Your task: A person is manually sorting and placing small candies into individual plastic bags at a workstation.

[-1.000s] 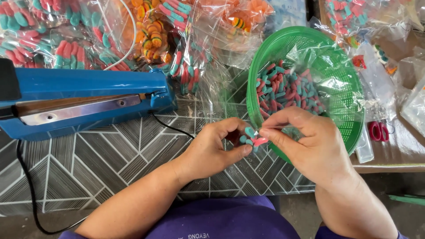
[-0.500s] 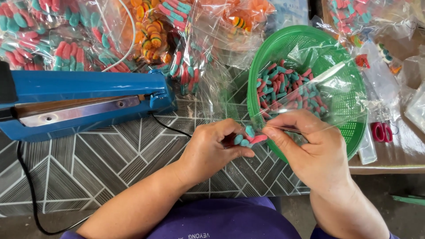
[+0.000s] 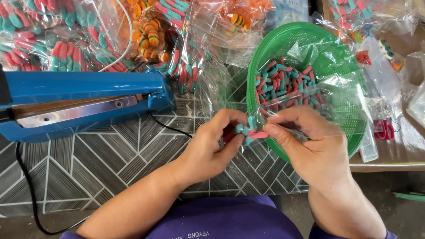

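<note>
Gummy candies (image 3: 249, 130) pinched between left hand (image 3: 212, 148) and right hand (image 3: 310, 141).

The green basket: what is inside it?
Inside the green basket lies a heap of pink-and-teal gummy candies under a crumpled clear plastic bag. The right hand covers the near rim.

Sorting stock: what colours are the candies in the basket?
Pink and teal candies, in the green basket; head view.

Left: sealer (image 3: 84, 99) is blocking – its cord (image 3: 26, 190) is trailing.
Ahead: bags (image 3: 168, 40) are crowding.
Right: basket (image 3: 341, 71) is blocking.
Near: tabletop (image 3: 102, 168) is lying open.
</note>
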